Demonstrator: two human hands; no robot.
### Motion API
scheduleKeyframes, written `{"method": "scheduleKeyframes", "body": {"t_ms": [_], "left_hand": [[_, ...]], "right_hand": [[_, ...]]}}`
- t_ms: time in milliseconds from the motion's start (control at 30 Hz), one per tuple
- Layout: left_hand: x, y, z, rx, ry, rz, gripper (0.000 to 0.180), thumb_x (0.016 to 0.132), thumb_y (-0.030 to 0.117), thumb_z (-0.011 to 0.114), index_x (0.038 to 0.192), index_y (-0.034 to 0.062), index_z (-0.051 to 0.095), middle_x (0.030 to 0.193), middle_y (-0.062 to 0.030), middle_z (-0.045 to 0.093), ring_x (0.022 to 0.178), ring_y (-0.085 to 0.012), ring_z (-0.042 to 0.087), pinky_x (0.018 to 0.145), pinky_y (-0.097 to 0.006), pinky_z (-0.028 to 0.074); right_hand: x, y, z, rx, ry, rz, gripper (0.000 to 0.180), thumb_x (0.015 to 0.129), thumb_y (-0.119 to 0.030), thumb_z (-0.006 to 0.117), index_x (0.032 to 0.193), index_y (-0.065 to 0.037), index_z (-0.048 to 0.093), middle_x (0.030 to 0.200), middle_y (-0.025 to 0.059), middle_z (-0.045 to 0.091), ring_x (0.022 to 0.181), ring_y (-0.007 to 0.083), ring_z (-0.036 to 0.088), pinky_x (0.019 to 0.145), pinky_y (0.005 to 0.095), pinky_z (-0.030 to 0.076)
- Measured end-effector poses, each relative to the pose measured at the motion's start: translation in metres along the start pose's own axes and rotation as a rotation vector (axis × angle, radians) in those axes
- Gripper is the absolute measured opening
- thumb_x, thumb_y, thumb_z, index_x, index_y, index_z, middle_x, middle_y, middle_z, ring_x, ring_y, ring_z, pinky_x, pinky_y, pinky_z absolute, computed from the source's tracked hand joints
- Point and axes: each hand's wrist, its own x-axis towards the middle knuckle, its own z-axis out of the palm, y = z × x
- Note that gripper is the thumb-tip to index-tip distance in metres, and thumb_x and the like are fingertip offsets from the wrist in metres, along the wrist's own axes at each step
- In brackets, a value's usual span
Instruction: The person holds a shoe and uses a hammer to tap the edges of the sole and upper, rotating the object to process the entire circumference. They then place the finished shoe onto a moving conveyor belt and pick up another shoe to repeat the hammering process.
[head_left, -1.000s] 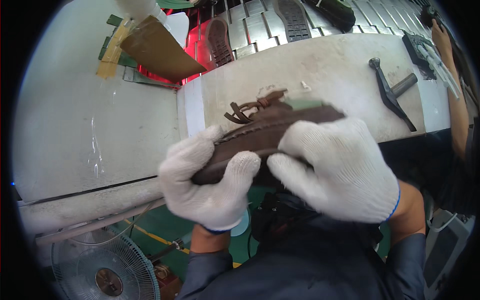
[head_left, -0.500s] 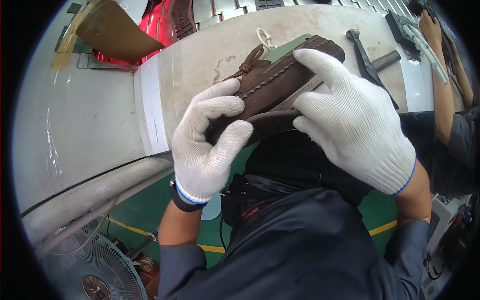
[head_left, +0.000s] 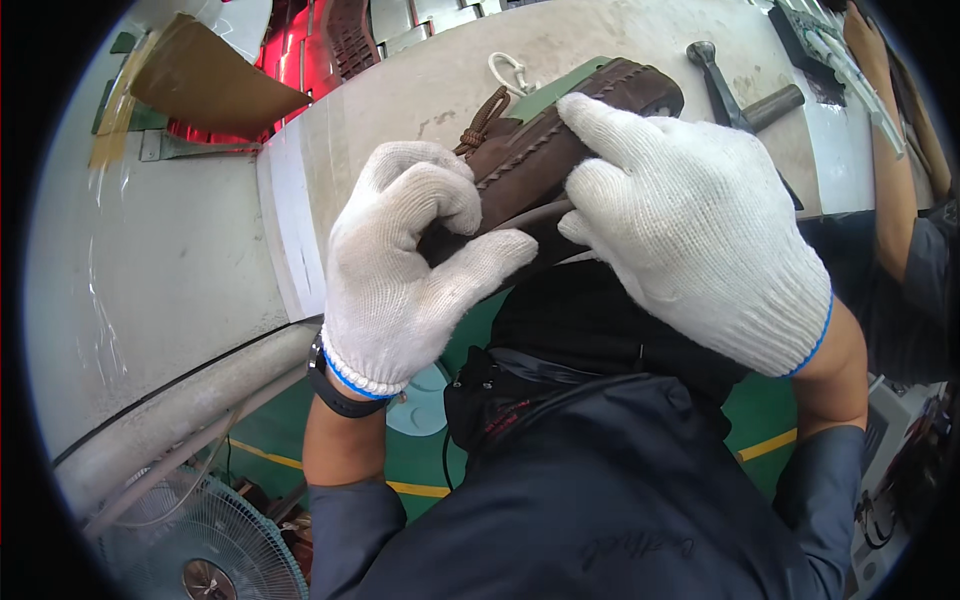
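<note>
Gripping a dark brown stitched, laced leather shoe [head_left: 560, 140], the gloved left hand [head_left: 405, 270] and right hand [head_left: 690, 220] have fingers curled around it.

The light was bright and even from overhead, and my white gloves [head_left: 690, 220] nearly washed out. The plastic sheet [head_left: 110, 300] to my left showed glare. Edges curved and faded into black; the fan [head_left: 200, 540] looked soft.

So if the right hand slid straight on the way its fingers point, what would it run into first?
The right hand points up-left along the brown shoe. Past it, probably the shoe's knotted lace, then bare worktable; depth is unclear.
</note>
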Motion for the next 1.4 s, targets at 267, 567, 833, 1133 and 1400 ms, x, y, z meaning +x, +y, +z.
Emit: {"method": "scheduleKeyframes", "body": {"t_ms": [267,567,833,1133,1400], "left_hand": [[0.041,0.008,-0.006,0.209,-0.223,0.014,0.029,0.088,0.015,0.084,0.084,-0.0008,0.061,0.088,-0.0091,0.061,0.081,-0.0176,0.056,0.072,-0.034,0.046],[0.168,-0.025,0.055,-0.016,-0.412,0.285,0.059,0.096,0.046,0.082,0.131,-0.0005,0.072,0.124,-0.0195,0.076,0.116,-0.0261,0.073,0.105,-0.038,0.056],[0.077,-0.037,0.008,-0.449,0.016,0.163,0.051,0.091,0.021,0.085,0.133,-0.0007,0.067,0.117,-0.0124,0.076,0.111,-0.0177,0.072,0.102,-0.035,0.058],[0.02,-0.047,0.014,-0.456,0.299,0.261,0.069,0.079,0.021,0.095,0.136,-0.0033,0.064,0.124,-0.0168,0.072,0.111,-0.0256,0.073,0.099,-0.038,0.058],[0.02,-0.051,0.005,-0.537,0.27,0.376,0.109,0.053,0.058,0.105,0.134,-0.0032,0.067,0.126,-0.0189,0.07,0.114,-0.0379,0.069,0.103,-0.046,0.054]], "right_hand": [[-0.009,0.003,-0.004,-0.031,0.012,0.044,0.027,0.081,-0.019,0.084,0.096,-0.003,0.068,0.135,0.0179,0.07,0.095,0.0321,0.073,0.08,0.0431,0.059],[-0.043,0.005,-0.062,0.335,0.015,0.318,0.028,0.08,0.007,0.075,0.106,0.003,0.065,0.116,0.0189,0.073,0.104,0.027,0.075,0.093,0.036,0.058],[0.03,-0.025,0.005,1.183,0.593,0.436,0.059,0.087,0.002,0.082,0.137,0.006,0.053,0.119,0.014,0.069,0.113,0.0221,0.072,0.099,0.0338,0.059],[0.004,-0.062,0.026,0.363,0.518,0.032,0.08,0.072,-0.007,0.1,0.134,0.0,0.05,0.147,0.0349,0.057,0.137,0.048,0.062,0.117,0.0572,0.047],[0.008,-0.066,0.017,0.106,0.427,0.015,0.066,0.076,-0.017,0.098,0.133,0.004,0.073,0.147,0.0425,0.059,0.127,0.0522,0.07,0.105,0.0504,0.06]]}}
